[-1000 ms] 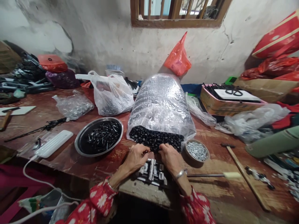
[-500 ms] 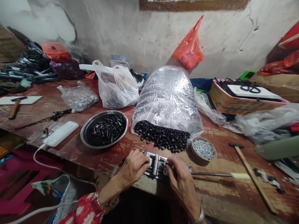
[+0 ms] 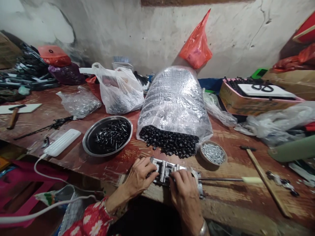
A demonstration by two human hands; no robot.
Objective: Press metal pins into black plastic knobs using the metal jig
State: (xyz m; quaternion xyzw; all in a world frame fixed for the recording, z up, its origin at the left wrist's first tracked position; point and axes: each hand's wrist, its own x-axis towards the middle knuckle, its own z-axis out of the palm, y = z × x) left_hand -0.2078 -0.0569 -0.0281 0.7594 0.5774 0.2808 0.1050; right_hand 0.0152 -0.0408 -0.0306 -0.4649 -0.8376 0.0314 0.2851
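Observation:
At the table's front edge lies a metal jig (image 3: 162, 171) with a long rod and pale handle (image 3: 252, 180) to its right. My left hand (image 3: 140, 175) is on the jig's left end, thumb and fingers bent together; what they hold is hidden. My right hand (image 3: 185, 193) rests over the jig's right part with curled fingers, their tips hidden. Behind the jig, black round pieces (image 3: 169, 141) spill from a large clear bag (image 3: 174, 95). A bowl of silver screws (image 3: 213, 153) stands right of them, and a metal bowl (image 3: 85, 144) with black pieces and screws stands left.
A hammer (image 3: 268, 183) lies at the right, near a green cylinder (image 3: 292, 147). A white power strip (image 3: 63, 143) with a cable lies left. Plastic bags (image 3: 119, 90) and a carton (image 3: 236, 100) stand farther back. A smaller hammer (image 3: 13, 117) is far left.
My right hand has moved slightly left and down over the jig, its fingers curled closer together. My left hand stays at the jig's left end. The view has shifted slightly.

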